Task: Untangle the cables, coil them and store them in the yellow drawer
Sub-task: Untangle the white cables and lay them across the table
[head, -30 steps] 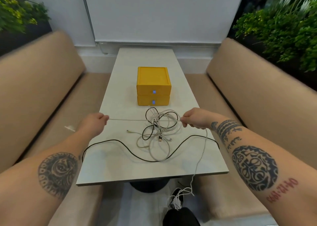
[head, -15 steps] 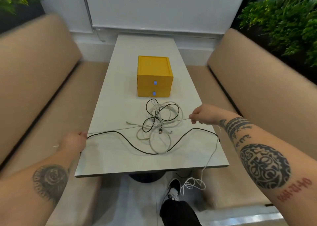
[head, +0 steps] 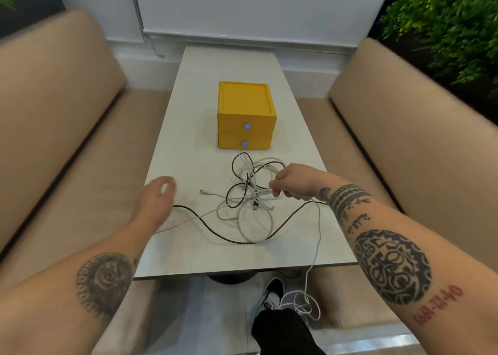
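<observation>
A yellow two-drawer box (head: 246, 104) stands mid-table with both drawers closed. In front of it lies a tangle of white and black cables (head: 250, 193). A long black cable (head: 231, 240) curves across the near part of the table. My right hand (head: 293, 182) is closed on a thin white cable at the tangle's right side. That white cable (head: 315, 252) drops over the front edge to a loose heap near the floor. My left hand (head: 159, 195) hovers, motion-blurred, over the table's left edge; a slack white strand passes under its wrist, not in its fingers.
The narrow white table (head: 188, 260) sits between two tan padded benches, one on the left (head: 67, 166) and one on the right (head: 404, 139). Green plants (head: 444, 31) rise behind the right bench. My leg and shoe (head: 270, 295) are under the table's front edge.
My left hand let the taut white strand go slack and moved forward and right from the table's left edge. My right hand moved left toward the tangle, still gripping the cable.
</observation>
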{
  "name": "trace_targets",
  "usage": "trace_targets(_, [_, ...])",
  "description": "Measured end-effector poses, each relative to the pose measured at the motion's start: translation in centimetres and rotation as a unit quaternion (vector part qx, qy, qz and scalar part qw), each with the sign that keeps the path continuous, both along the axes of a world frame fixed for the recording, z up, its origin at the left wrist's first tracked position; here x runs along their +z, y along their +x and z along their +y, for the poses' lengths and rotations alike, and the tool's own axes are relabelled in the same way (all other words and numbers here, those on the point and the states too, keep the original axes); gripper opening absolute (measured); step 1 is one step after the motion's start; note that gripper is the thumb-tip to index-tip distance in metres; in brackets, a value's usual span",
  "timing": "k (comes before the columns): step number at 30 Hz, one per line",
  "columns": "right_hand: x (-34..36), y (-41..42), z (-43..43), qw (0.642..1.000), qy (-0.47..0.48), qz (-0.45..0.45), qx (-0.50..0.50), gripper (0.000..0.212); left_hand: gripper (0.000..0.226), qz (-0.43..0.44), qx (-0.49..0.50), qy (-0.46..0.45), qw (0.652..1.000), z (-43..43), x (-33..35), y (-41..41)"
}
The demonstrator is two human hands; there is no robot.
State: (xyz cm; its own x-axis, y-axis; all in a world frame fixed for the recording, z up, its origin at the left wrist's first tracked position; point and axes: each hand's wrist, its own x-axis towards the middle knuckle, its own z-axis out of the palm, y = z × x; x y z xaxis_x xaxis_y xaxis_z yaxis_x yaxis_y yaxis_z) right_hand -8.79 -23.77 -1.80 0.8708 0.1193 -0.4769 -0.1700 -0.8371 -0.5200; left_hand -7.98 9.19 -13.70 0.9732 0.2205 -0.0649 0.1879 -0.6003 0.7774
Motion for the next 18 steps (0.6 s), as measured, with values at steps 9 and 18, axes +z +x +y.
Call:
trace_targets(9, [0.2,0.3,1.0,1.000,-0.008,0.003,0.009,0.036,0.022,0.024,-0.341,0.063,0.938,-10.5,2.1,-0.9])
trace_targets(18, [-1.3,-1.8,-5.3,0.995,-0.093,0.025,0.004,0.033,0.034,0.081,-0.204,0.113,0.969,-4.0,-0.6,1.8])
